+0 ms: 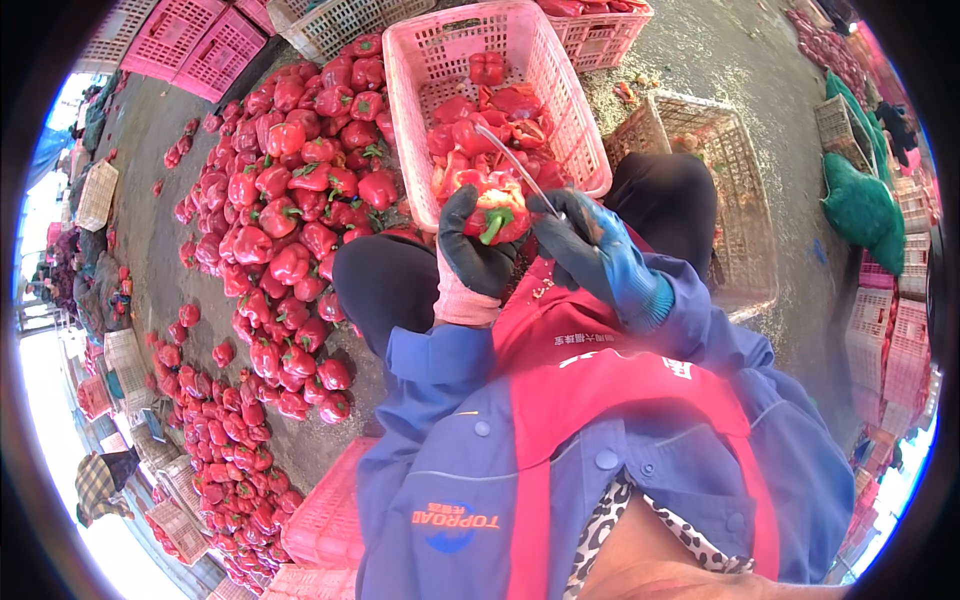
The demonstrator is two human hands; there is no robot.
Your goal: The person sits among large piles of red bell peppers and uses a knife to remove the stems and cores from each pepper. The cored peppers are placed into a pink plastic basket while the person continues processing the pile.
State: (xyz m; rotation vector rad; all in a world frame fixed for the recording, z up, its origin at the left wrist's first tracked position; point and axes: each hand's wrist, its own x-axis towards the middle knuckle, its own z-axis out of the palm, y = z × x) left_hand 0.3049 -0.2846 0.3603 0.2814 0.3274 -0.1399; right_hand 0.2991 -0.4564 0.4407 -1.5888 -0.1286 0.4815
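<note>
My left hand, in a dark-palmed glove with a pink cuff, cradles a red bell pepper. The pepper's green stem points toward me, and its far side is cut, with pale flesh showing. A knife with a thin blade is gripped in my right hand, which wears a blue and black glove. The blade slants away to the upper left, above the pepper. Just beyond my hands stands a pink plastic crate that holds cut red pepper pieces.
A large heap of whole red peppers covers the floor at my left. By my right knee is a pale crate with scraps inside. Pink crates are stacked at the far left, and another pink crate stands near my left side.
</note>
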